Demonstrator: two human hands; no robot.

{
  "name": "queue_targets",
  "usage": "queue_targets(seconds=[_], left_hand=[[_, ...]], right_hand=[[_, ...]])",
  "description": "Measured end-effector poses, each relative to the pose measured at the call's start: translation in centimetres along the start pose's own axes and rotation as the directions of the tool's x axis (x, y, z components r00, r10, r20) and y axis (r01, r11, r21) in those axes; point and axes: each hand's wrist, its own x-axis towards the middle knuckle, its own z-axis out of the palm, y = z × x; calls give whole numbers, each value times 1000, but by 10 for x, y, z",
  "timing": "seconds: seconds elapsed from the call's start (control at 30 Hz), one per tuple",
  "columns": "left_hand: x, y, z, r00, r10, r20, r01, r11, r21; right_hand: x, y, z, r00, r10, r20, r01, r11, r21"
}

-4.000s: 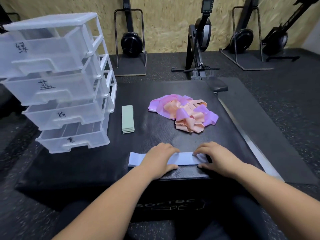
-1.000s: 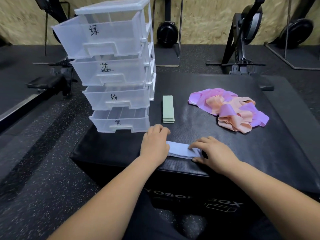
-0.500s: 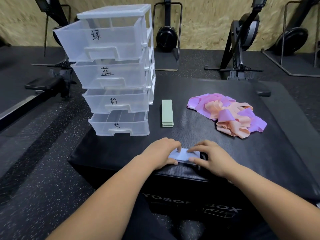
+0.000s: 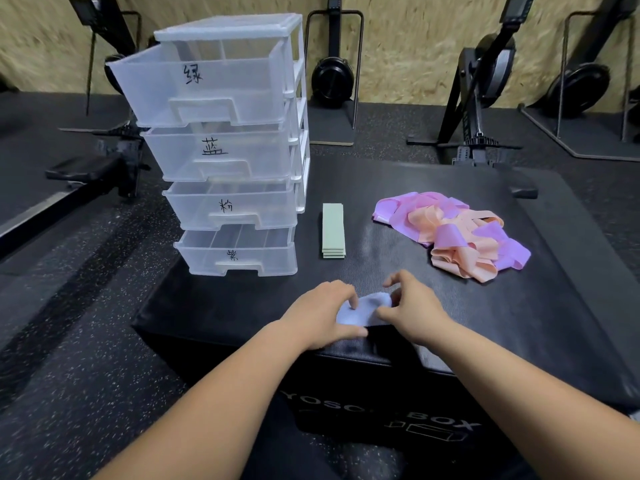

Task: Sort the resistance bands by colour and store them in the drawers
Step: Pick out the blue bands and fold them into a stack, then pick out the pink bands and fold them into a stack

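A folded light-blue band (image 4: pixel 362 310) lies near the front edge of the black padded box (image 4: pixel 485 323). My left hand (image 4: pixel 320 315) presses on its left end and my right hand (image 4: pixel 414 308) pinches its right end. A neat stack of folded green bands (image 4: pixel 333 230) lies beside the clear plastic drawer unit (image 4: pixel 228 150), whose labelled drawers are all pulled out. A tangled heap of purple and peach bands (image 4: pixel 453 233) lies at the right.
The drawer unit stands on the box's left rear corner. Rowing machines (image 4: pixel 485 81) and stands line the wooden wall behind. Speckled rubber floor (image 4: pixel 69 341) surrounds the box.
The blue band has been folded from a long strip into a short bundle, with my hands drawing together. My view has swung left and moved closer to the drawers.
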Motion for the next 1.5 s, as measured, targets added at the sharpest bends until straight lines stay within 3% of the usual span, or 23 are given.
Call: queue_targets(seconds=[0.1, 0.2, 0.43, 0.53, 0.67, 0.77, 0.87, 1.03, 1.13, 1.27, 1.4, 1.5], left_hand=[[7, 3, -2, 988, -114, -102, 85, 963, -255], [23, 10, -11, 979, -186, -83, 139, 907, -398], [69, 25, -3, 922, -374, -102, 206, 697, -687], [92, 30, 1, 876, -455, -159, 228, 681, -696], [120, 27, 0, 883, -431, -187, 250, 768, -590], [139, 22, -6, 910, -374, -181, 287, 881, -376], [152, 16, -10, 924, -342, -170, 306, 930, -205], [165, 1, -12, 924, -288, -253, 293, 956, -17], [169, -4, -12, 947, -205, -248, 251, 953, 171], [175, -3, -11, 977, -127, -169, 178, 924, 338], [174, 0, -15, 982, -123, -147, 172, 900, 401], [169, 3, -16, 985, -120, -126, 162, 898, 410]], right_hand=[[5, -12, -20, 979, -203, 5, 202, 976, 77], [21, -19, -41, 946, -317, 62, 305, 941, 148], [93, -21, -68, 969, -245, 41, 221, 927, 303], [129, -16, -66, 980, -198, 24, 177, 920, 349], [173, -11, -56, 985, -174, 0, 164, 928, 335], [199, -7, -49, 986, -168, 9, 156, 930, 334], [223, 0, -41, 985, -172, 30, 152, 929, 338], [245, 11, -22, 975, -220, 34, 208, 953, 222], [245, 15, -10, 952, -300, -51, 299, 954, -34], [240, 14, -11, 911, -377, -168, 313, 896, -316], [227, 13, -14, 874, -435, -218, 332, 861, -385], [210, 17, -23, 878, -447, -171, 349, 843, -410]])
